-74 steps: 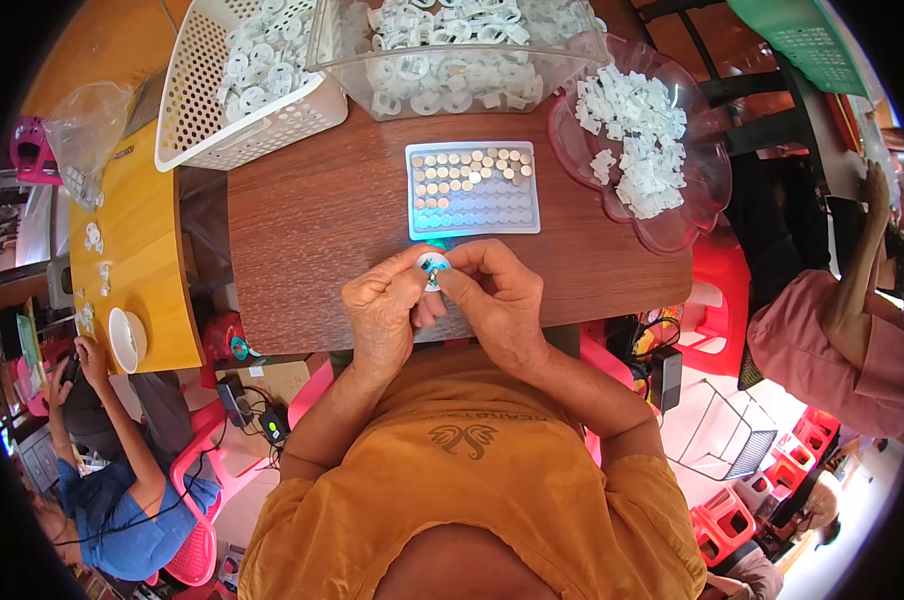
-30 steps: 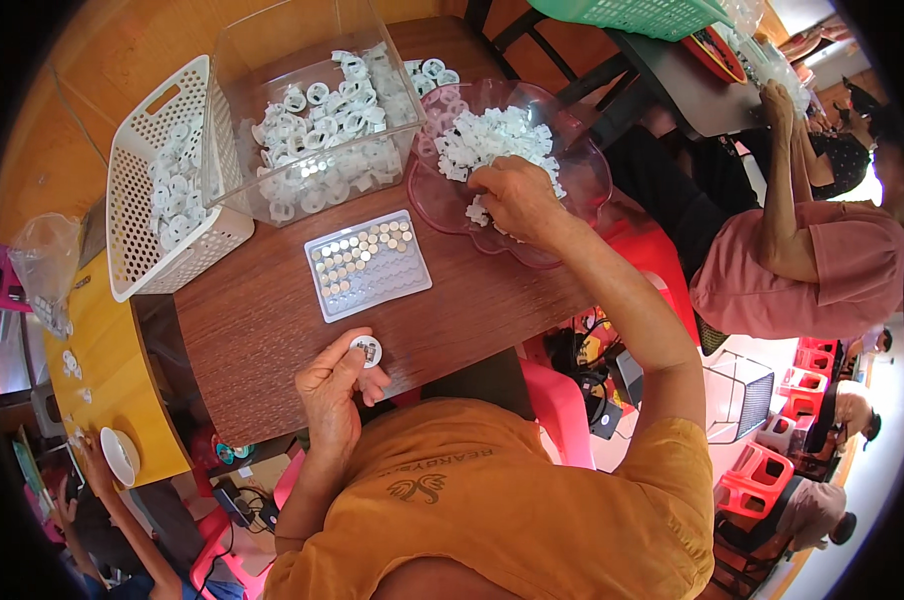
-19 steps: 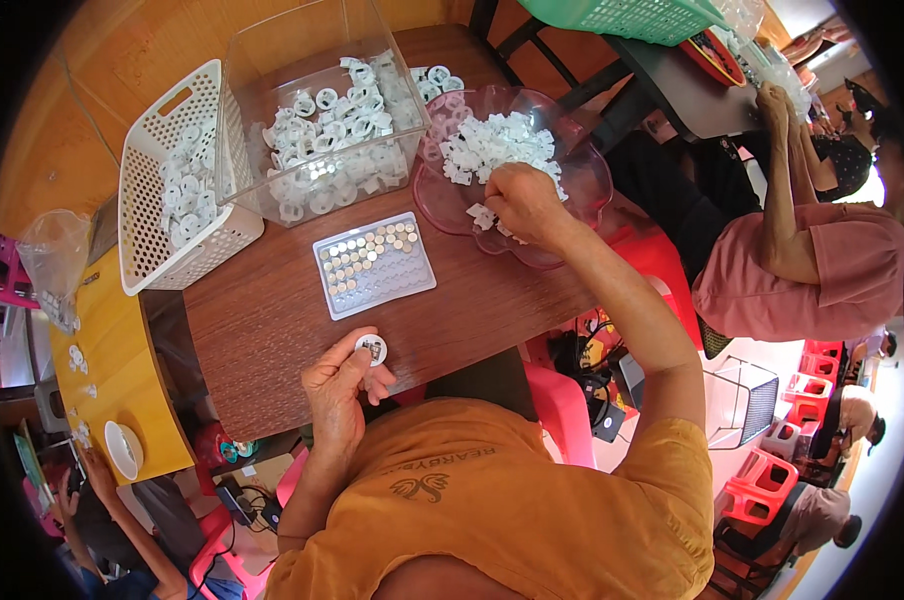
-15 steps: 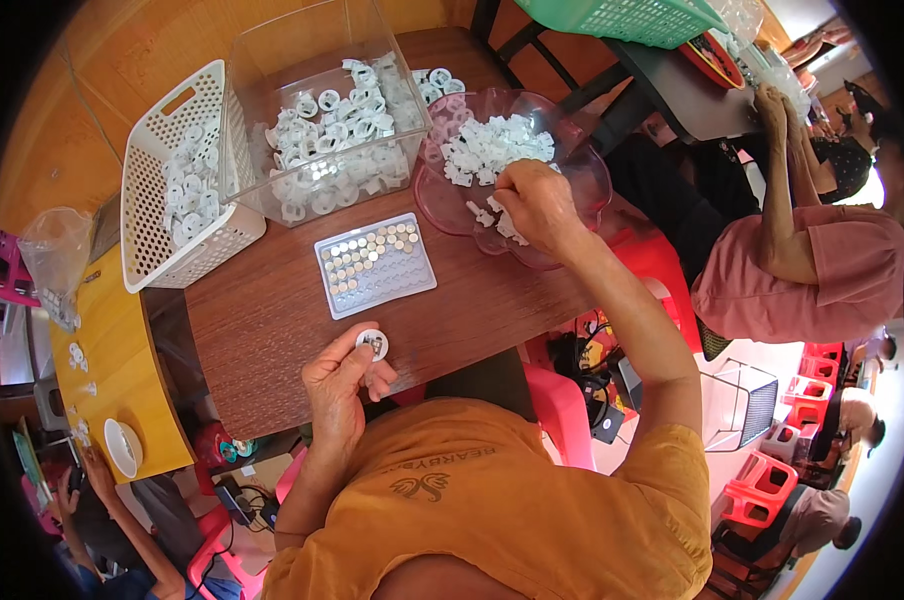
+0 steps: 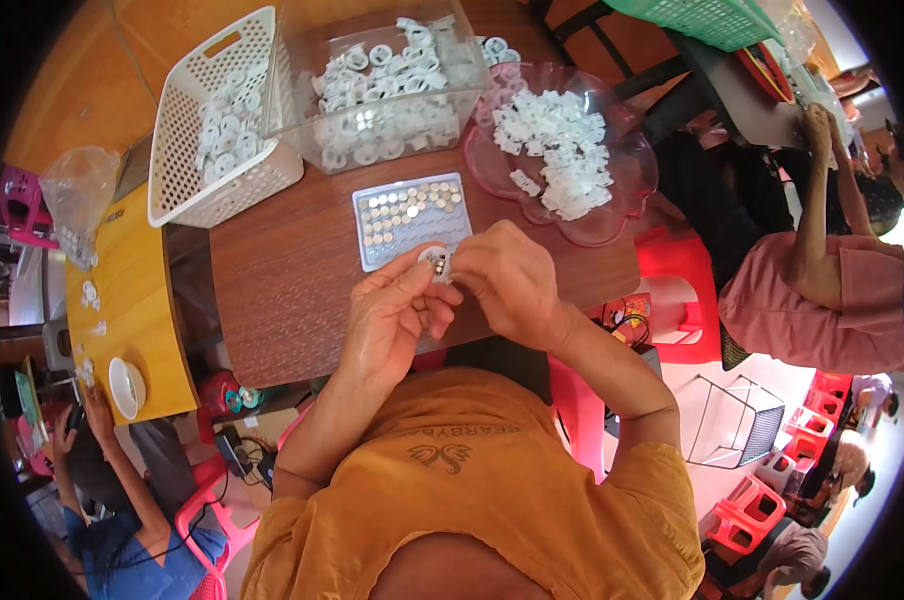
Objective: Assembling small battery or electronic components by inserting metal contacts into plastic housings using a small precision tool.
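My left hand [image 5: 384, 318] pinches a round white plastic housing [image 5: 437, 260] with small metal parts inside, between thumb and fingers. Against its right side my right hand [image 5: 512, 285] is closed, thumb and fingertips together; whatever they hold is hidden. Just beyond both hands lies a pale plastic tray [image 5: 434, 232] with rows of silver button cells [image 5: 408, 208] in part of its pockets. To the far right of it stands a pink translucent scalloped bowl [image 5: 630, 190], holding a heap of small white plastic pieces [image 5: 562, 140].
A clear bin [image 5: 297, 125] and a white perforated basket [image 5: 177, 185], both with round white parts, stand at the back of the brown table [image 5: 272, 310]. A yellow table [image 5: 132, 300] with a white bowl [image 5: 125, 388] adjoins on the left. Co-workers sit on both sides.
My right hand has come from the pink bowl to the housing in my left hand. The left hand has moved up and right, close to the tray. The view has shifted.
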`<control>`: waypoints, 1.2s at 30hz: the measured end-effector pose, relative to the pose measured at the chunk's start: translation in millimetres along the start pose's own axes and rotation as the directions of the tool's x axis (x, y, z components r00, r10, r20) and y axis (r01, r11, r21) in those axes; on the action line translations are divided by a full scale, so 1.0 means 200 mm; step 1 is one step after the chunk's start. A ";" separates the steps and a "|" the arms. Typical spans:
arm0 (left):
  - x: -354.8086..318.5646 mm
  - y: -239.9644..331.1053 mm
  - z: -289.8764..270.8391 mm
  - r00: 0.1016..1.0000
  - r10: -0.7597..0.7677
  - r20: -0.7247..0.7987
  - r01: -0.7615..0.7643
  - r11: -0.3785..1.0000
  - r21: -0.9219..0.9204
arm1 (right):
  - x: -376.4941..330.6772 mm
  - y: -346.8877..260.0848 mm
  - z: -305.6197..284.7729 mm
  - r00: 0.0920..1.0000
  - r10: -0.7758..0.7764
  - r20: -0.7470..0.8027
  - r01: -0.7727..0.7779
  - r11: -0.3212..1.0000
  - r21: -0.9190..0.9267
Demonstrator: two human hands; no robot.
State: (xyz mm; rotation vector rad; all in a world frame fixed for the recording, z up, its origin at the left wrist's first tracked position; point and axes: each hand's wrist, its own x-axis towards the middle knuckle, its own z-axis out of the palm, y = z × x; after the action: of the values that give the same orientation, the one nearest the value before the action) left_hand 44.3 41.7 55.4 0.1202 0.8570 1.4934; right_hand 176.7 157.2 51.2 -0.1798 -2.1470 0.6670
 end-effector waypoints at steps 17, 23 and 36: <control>-0.05 -0.09 -0.04 0.883 0.452 -0.124 -0.395 0.860 0.323 | -0.12 -0.17 0.11 0.676 0.711 0.193 -0.659 0.467 0.590; -0.06 -0.04 -0.07 0.963 0.254 -0.087 -0.233 0.952 0.199 | -0.10 -0.14 0.09 0.669 0.729 0.147 -0.617 0.433 0.657; -0.09 -0.09 -0.12 0.969 0.232 -0.080 -0.183 0.901 0.392 | -0.07 -0.12 0.15 0.833 0.550 0.062 -0.546 0.798 0.256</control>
State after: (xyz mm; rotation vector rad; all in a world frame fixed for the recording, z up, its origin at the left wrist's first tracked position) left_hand 47.6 12.1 35.8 0.4232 1.2664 1.5263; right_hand 165.0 119.8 38.4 -0.6806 -1.9616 1.2743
